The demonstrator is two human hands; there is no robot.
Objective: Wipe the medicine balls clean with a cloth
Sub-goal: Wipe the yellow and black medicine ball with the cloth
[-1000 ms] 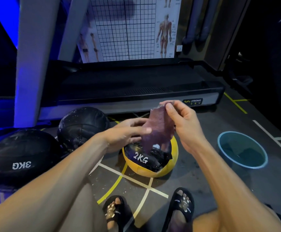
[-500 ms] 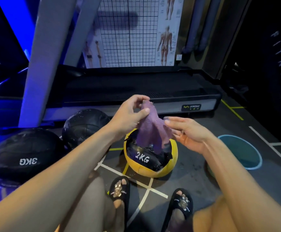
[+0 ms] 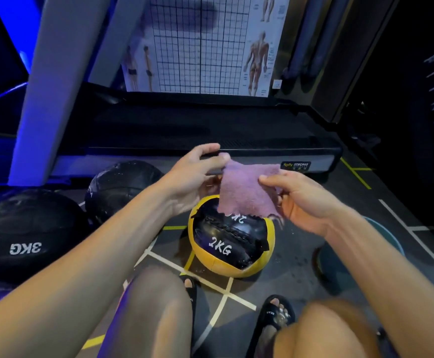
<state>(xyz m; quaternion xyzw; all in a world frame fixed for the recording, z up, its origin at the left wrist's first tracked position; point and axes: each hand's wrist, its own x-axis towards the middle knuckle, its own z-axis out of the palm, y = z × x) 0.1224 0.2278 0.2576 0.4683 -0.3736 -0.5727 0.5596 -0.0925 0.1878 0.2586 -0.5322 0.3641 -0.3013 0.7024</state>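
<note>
Head view, and both hands are up over the yellow 2KG ball (image 3: 232,241), which sits on the floor just ahead of the feet. Left hand (image 3: 192,177) pinches the top corner of the purple cloth (image 3: 246,193) between thumb and fingers, at about 10 o'clock of the cloth; right hand (image 3: 303,200) grips its edge at 3 o'clock, fingers curled in behind the fabric. Cloth hangs spread between them, its lower hem just above the ball's black panel, whether touching or not I cannot tell.

Two black balls wait out at 9 o'clock: the 3KG ball (image 3: 27,233) and the second black ball (image 3: 122,187) beyond it, showing pale streaks. A teal basin (image 3: 391,236) peeks out at 3 o'clock behind the right forearm.

Looks like the cloth is being opened out before the wipe. To do it well: fold it into a flat pad, bring it down on the crown, steady the ball with one hand so it doesn't roll, and work round the seams
</note>
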